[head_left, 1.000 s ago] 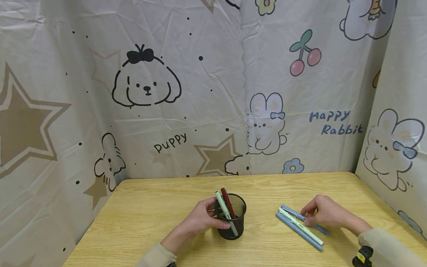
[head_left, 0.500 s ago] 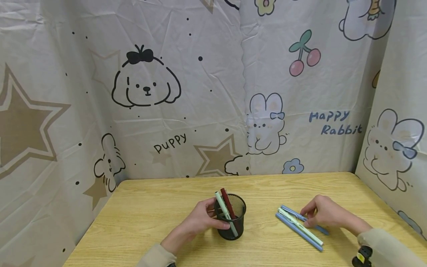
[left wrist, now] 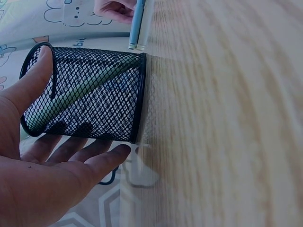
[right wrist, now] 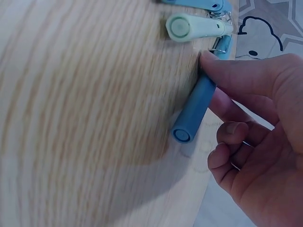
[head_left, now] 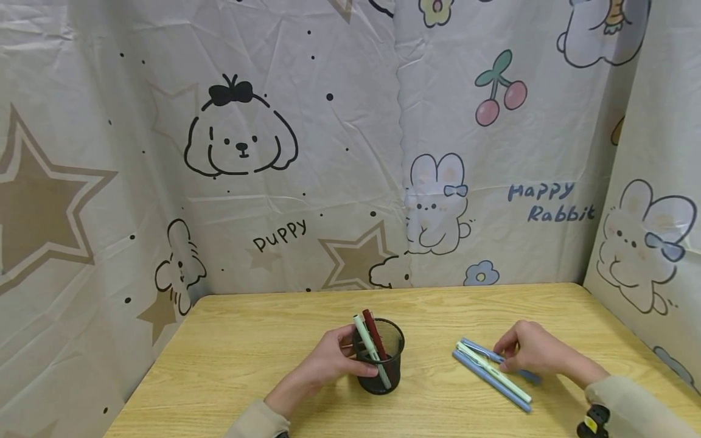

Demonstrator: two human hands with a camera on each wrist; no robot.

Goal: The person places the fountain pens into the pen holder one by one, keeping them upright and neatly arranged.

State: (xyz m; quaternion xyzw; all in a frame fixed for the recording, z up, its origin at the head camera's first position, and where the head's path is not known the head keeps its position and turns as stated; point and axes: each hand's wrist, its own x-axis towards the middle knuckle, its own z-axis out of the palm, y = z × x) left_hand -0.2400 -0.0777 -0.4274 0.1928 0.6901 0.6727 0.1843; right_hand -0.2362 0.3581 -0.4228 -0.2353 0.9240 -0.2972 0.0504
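Head view is showing left hand (head_left: 328, 363) fingers curling round the mesh cup (head_left: 379, 356); right hand (head_left: 533, 353) fingers are pinching a blue pen (head_left: 501, 359), with two pens (head_left: 493, 375) lying just beside them on the counter (head_left: 246, 353).

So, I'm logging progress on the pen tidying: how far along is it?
Partway. Done: a pale green pen and a dark red pen stand in the black mesh pen cup, gripped by the left hand. In hand: the right hand pinches a blue pen on the table. Left: two more pens beside it.
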